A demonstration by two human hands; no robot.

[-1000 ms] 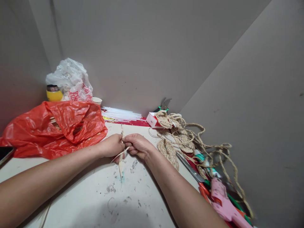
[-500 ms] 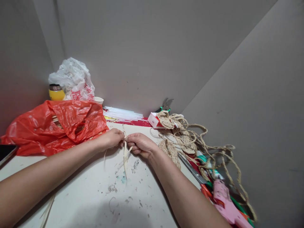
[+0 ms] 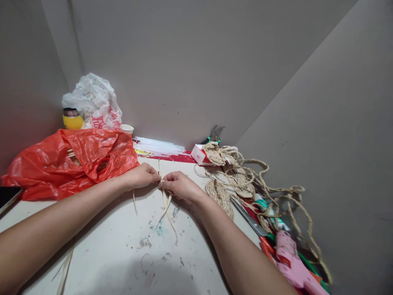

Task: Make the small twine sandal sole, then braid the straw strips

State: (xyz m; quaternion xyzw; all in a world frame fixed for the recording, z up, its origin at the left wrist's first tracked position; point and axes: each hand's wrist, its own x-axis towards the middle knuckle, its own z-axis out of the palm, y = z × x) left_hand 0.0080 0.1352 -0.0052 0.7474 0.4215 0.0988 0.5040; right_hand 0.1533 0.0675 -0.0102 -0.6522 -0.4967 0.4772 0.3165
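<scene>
Head view, strips (image 3: 166,201) splayed wider (still pinched)

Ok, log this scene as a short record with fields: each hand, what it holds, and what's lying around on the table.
Left hand: pinching the pale strips near their top
Right hand: pinching the same strips, fingertips close against the other hand's
Strip ends: trail loose down onto the table
Left of hands: red bag, white bag, yellow jar
By the back wall: cup, clear sticks
Right of hands: rope coils, pink glue gun
</scene>
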